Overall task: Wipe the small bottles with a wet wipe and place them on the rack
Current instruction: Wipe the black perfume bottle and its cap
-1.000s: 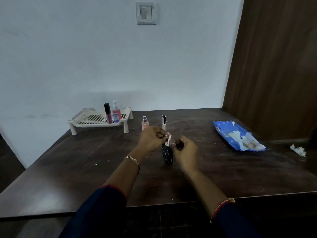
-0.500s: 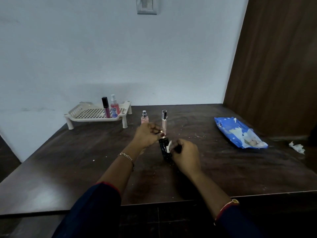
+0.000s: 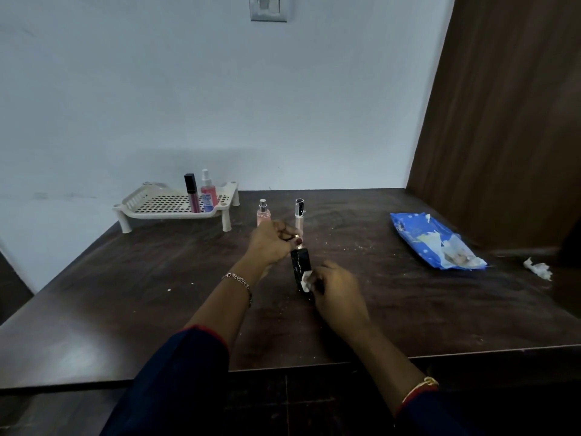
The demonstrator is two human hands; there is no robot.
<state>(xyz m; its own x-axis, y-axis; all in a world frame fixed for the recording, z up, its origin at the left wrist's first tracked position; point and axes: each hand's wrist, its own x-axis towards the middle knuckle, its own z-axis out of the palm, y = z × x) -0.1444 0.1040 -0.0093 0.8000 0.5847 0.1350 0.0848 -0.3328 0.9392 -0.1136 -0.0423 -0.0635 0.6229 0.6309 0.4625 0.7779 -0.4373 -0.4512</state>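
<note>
Dark, scuffed wooden table bears a cream perforated plastic rack. Far right of the rack lies a glossy blue wipe packet. Nearer than the rack, to its right, the left hand pinches the top of a tilted, square-sided black bottle. The right hand clasps a crumpled white wet wipe against the bottle's lower side.

Pale bluish wall, grey switch plate (cut off at the top edge), dark wooden panel at right, glossy dark table.
</note>
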